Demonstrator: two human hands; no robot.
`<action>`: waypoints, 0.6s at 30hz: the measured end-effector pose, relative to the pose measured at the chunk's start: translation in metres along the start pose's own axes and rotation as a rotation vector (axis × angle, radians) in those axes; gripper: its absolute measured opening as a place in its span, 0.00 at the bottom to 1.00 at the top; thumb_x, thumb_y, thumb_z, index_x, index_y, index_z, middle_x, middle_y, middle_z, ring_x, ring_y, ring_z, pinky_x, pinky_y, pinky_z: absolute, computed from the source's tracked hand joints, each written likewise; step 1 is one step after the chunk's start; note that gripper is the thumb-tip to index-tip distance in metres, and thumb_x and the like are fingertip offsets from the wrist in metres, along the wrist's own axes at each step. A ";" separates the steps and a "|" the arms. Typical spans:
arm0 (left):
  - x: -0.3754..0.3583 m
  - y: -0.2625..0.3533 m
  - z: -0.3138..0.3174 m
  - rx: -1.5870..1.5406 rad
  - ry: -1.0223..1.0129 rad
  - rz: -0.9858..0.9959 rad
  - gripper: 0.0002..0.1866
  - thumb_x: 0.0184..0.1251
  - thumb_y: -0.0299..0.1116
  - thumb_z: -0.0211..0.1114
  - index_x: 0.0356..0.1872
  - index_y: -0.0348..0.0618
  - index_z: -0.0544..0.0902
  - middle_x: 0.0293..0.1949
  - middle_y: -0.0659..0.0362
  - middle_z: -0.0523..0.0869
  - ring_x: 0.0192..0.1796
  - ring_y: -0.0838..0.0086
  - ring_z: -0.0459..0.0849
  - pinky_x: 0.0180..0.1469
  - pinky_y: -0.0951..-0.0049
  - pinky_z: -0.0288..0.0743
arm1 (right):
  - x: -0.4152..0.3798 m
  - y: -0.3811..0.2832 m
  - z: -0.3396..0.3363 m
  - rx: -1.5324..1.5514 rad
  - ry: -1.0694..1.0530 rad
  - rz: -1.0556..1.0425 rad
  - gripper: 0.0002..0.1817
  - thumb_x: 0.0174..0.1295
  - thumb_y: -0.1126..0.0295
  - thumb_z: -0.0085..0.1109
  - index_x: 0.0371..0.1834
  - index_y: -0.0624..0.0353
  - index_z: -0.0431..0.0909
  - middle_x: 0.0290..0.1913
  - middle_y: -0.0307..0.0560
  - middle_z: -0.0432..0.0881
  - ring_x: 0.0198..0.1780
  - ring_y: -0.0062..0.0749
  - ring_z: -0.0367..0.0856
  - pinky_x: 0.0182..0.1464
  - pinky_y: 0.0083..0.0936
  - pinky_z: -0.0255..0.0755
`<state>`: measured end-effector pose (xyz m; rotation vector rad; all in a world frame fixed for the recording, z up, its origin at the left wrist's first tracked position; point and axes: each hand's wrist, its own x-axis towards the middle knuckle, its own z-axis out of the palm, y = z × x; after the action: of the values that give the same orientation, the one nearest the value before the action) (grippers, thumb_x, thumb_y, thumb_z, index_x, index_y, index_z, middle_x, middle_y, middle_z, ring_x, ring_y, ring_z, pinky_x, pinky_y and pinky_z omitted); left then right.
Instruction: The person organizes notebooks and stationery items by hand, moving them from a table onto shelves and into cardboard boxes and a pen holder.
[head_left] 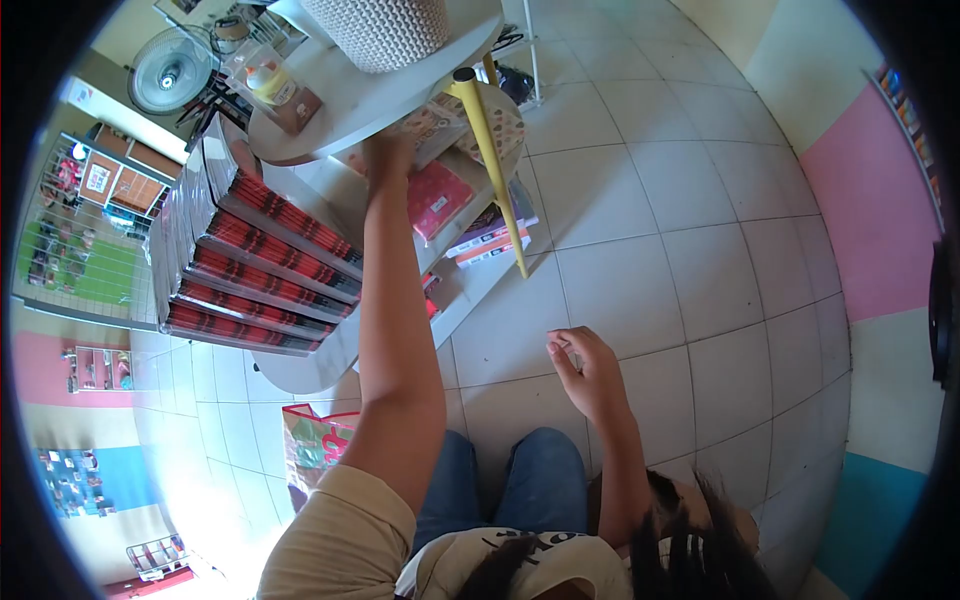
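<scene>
My left arm stretches forward to the shelf below the white tabletop (345,110). The visible part of my left hand (388,155) is under the tabletop's edge, and its fingers are hidden. Right beside it are a clear plastic packet (432,130) and a pink-red packet (438,198). My right hand (588,372) hangs in the air over the tiled floor, to the right of my knees. Its fingers are loosely bent, the thumb a little apart from them, and I see nothing held.
Wrapped stacks with red-black edges (270,260) stand left of my arm. A white woven basket (380,35) and a clear container (275,90) sit on the tabletop. A yellow leg (490,165) slants down beside the shelf. Books (492,235) lie lower; a patterned bag (318,440) is on the floor.
</scene>
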<state>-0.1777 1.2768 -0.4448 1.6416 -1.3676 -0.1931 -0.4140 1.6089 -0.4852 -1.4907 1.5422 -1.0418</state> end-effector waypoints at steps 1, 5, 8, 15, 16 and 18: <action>-0.002 -0.001 0.001 0.258 -0.065 0.044 0.26 0.52 0.36 0.58 0.55 0.37 0.77 0.51 0.40 0.81 0.55 0.50 0.79 0.60 0.55 0.67 | -0.002 0.000 -0.002 -0.011 -0.015 0.011 0.10 0.64 0.70 0.57 0.43 0.65 0.79 0.38 0.49 0.82 0.38 0.33 0.81 0.45 0.26 0.74; -0.013 -0.010 0.022 0.378 0.046 0.087 0.24 0.56 0.38 0.55 0.53 0.35 0.78 0.51 0.39 0.80 0.57 0.50 0.77 0.64 0.53 0.62 | -0.010 0.003 -0.008 -0.073 -0.006 0.001 0.11 0.62 0.68 0.59 0.43 0.63 0.79 0.40 0.50 0.82 0.39 0.38 0.82 0.45 0.29 0.74; -0.041 0.017 0.011 0.310 -0.012 0.025 0.25 0.60 0.29 0.53 0.61 0.35 0.71 0.62 0.40 0.71 0.67 0.52 0.65 0.70 0.60 0.54 | -0.017 -0.004 -0.013 -0.125 0.002 -0.012 0.11 0.62 0.69 0.59 0.43 0.64 0.79 0.40 0.50 0.82 0.40 0.37 0.82 0.46 0.28 0.74; -0.313 0.044 -0.203 -0.284 -0.722 0.177 0.25 0.62 0.28 0.61 0.62 0.39 0.71 0.66 0.48 0.68 0.67 0.56 0.69 0.67 0.60 0.63 | -0.060 -0.002 -0.010 -0.255 0.050 -0.040 0.10 0.60 0.67 0.61 0.39 0.62 0.79 0.38 0.49 0.81 0.38 0.40 0.80 0.42 0.32 0.74; -0.338 -0.004 -0.232 0.291 -0.690 0.738 0.27 0.59 0.31 0.63 0.62 0.44 0.71 0.66 0.49 0.69 0.70 0.56 0.63 0.67 0.50 0.61 | -0.067 -0.002 -0.009 -0.296 0.067 -0.059 0.10 0.59 0.67 0.62 0.38 0.62 0.79 0.38 0.49 0.81 0.38 0.40 0.80 0.41 0.33 0.74; -0.406 -0.086 -0.297 0.556 -0.968 0.223 0.34 0.57 0.42 0.66 0.66 0.50 0.67 0.73 0.44 0.50 0.74 0.48 0.51 0.68 0.38 0.51 | -0.087 -0.018 -0.009 -0.377 0.029 0.058 0.11 0.57 0.66 0.64 0.36 0.63 0.77 0.37 0.49 0.80 0.38 0.41 0.80 0.40 0.34 0.73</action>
<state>-0.0755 1.7700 -0.5237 1.9013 -2.4947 -0.5639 -0.4108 1.6959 -0.4675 -1.6721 1.8672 -0.7694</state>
